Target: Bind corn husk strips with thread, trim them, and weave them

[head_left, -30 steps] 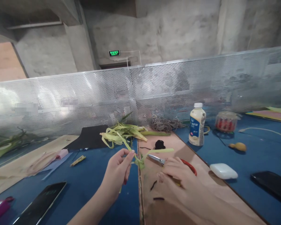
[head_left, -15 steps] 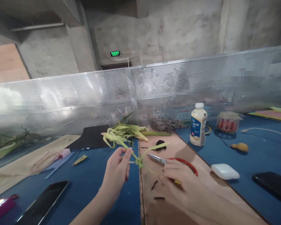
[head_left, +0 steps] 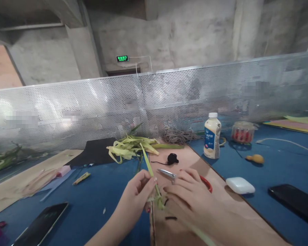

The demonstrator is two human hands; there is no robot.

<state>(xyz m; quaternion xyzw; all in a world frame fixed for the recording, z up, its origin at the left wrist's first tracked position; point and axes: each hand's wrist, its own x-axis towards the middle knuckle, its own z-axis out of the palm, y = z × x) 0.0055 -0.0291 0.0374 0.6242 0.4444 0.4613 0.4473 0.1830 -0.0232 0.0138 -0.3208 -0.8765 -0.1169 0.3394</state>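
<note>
A strip of green corn husk (head_left: 149, 164) is pinched between the thumb and fingers of my left hand (head_left: 140, 189). Its free end points up and away, and a small knot (head_left: 159, 202) in the husk sits just below my fingertips. Another pale tail runs down under my right hand (head_left: 192, 194), whose fingers are stretched out with the thumb hidden. That hand hovers beside the knot, over the handles of the scissors (head_left: 166, 173); whether it touches them I cannot tell. The scissors' red handle shows past my knuckles.
Behind lies a heap of husks (head_left: 130, 145) beside grey cord (head_left: 181, 136). Black thread (head_left: 172, 158) is on the brown board (head_left: 164, 235). To the right stand a bottle (head_left: 212, 136), a white case (head_left: 240, 185) and a phone (head_left: 292, 201). Another phone (head_left: 42, 222) lies left.
My left hand and the knotted husk have come lower and nearer, with the strip now more upright. My right hand's fingers have stretched forward over the scissors. The view has shifted slightly.
</note>
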